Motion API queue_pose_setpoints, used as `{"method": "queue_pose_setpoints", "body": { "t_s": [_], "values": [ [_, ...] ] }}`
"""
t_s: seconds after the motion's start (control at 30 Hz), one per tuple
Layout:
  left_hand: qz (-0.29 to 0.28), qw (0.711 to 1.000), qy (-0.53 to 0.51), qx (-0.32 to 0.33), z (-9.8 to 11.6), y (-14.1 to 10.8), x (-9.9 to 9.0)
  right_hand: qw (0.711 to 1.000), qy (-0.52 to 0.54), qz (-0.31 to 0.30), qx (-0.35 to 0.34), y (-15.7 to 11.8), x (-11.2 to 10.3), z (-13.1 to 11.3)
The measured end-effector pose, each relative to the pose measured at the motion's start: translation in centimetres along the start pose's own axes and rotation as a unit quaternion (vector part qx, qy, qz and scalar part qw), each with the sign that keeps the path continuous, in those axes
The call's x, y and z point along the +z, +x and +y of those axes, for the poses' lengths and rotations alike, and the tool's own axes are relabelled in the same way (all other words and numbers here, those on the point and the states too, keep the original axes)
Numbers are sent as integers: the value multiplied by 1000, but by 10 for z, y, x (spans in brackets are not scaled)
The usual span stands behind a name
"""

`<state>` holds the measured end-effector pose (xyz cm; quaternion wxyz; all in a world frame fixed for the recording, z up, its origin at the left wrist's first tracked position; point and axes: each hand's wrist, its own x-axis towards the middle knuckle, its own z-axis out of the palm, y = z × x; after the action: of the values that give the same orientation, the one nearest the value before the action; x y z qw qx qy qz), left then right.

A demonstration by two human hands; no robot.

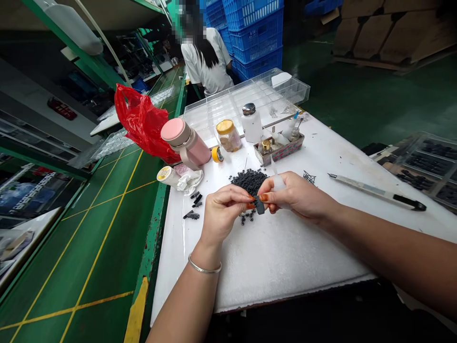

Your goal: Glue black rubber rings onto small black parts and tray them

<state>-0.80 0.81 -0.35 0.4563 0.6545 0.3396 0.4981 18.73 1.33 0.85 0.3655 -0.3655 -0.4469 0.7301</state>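
Note:
Above the white work surface (285, 252), my left hand (224, 209) pinches a small black plastic part (259, 206) between thumb and fingers. The fingertips of my right hand (300, 197) meet the same part from the other side. A translucent white squeeze bottle (278, 183) with a thin tapered nozzle is tucked in my right hand, nozzle pointing up. Just behind the hands lies a heap of small black ring-like pieces (248, 178), with several loose ones nearer me. A few black parts (193, 215) lie left of my left hand.
Behind stand a pink flask (191, 147), a yellow-lidded jar (229, 138), a white bottle (252, 126) and a small tray (282, 151) of bottles. A pen-like knife (374, 190) lies right. A green conveyor (85, 238) runs left. A person (209, 62) is by blue crates (255, 38).

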Motion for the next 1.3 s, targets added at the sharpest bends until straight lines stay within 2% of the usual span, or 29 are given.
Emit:
{"method": "queue_pose_setpoints", "body": {
  "t_s": [0.2, 0.53, 0.87, 1.07, 1.3],
  "values": [
    [-1, 1000, 8, 0, 0, 1, -1, 999, -18, -25, -34, 2, -2, 2],
    [-7, 998, -44, -46, -1, 1, -4, 989, -100, -17, -110, -5, 6, -6],
    [9, 985, -146, -91, -4, 1, 0, 987, -74, -23, -139, -7, 10, -4],
    [55, 966, -213, -139, 2, 2, 5, 985, -54, -20, -165, -8, 9, 2],
    [47, 966, -218, -135, 4, 1, 7, 983, -51, 1, -174, -11, 10, 4]
  ]
}}
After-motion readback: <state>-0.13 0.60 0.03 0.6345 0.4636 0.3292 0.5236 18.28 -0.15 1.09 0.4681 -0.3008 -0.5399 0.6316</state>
